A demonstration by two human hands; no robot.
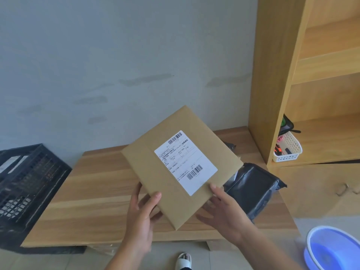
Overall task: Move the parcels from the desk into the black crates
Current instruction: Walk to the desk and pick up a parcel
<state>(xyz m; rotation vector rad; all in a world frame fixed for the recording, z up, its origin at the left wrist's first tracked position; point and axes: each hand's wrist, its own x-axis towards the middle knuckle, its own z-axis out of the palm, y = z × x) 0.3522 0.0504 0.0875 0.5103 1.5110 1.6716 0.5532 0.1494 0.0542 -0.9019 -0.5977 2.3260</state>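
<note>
- Parcels first: three that I can count. One brown paper parcel with a white shipping label is up in both your hands, lifted over the middle of the desk and tilted.
- Your left hand grips its near-left edge, thumb on top and fingers curled under. Your right hand pinches the near-right corner, thumb pressed by the label's corner.
- One black poly-bag parcel lies on the desk toward its right edge, just beside your right hand.
- A second dark parcel peeks out near the desk's back edge, mostly hidden behind the brown one, so can't say much about it.
- One black crate in view, sitting off the desk's left edge, touching or nearly so. There's white-labelled stuff inside, too dim to count.
- Other bits: a wooden shelf unit at the desk's back right corner, with one white basket of small items on its lowest shelf.
- One blue basin on the floor off the near right corner, and one white slipper below the front edge.
</note>
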